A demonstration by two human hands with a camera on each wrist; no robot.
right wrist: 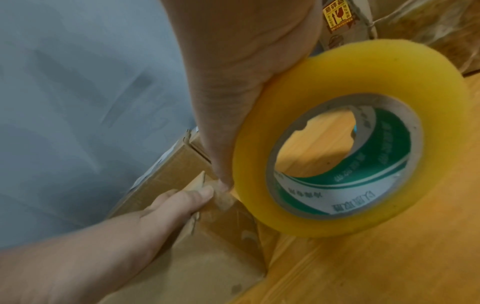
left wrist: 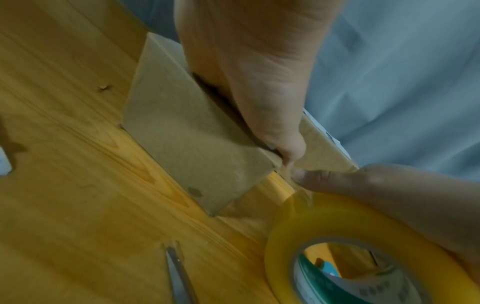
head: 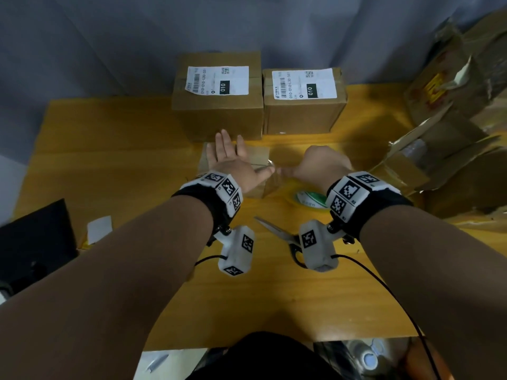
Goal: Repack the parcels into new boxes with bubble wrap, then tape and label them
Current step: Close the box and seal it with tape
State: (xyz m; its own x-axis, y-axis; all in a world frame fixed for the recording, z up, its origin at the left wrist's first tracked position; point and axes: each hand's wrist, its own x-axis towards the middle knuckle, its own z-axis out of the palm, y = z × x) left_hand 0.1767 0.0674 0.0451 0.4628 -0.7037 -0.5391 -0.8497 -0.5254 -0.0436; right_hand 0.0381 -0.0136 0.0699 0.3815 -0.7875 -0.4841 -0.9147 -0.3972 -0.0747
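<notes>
Head view: taping step on the small box (head: pixel 233 171), mid-table (head: pixel 109 127), just in front of two labelled boxes (head: pixel 216 97).
L hand (head: pixel 233 163) flat, fingers spread, thumb pinning tape end; R hand (head: pixel 318 165) curled round tape roll (right wrist: pixel 348 156). Next, prob: pull w/ tension, then scissors (head: pixel 277 231). Seam and R fingers hidden.

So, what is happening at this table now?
A person is taping a small cardboard box on the table. The left hand lies flat on top of it, thumb pressing the tape end, while the right hand holds the tape roll. Two labelled boxes stand behind, and scissors lie nearer the person.
</notes>
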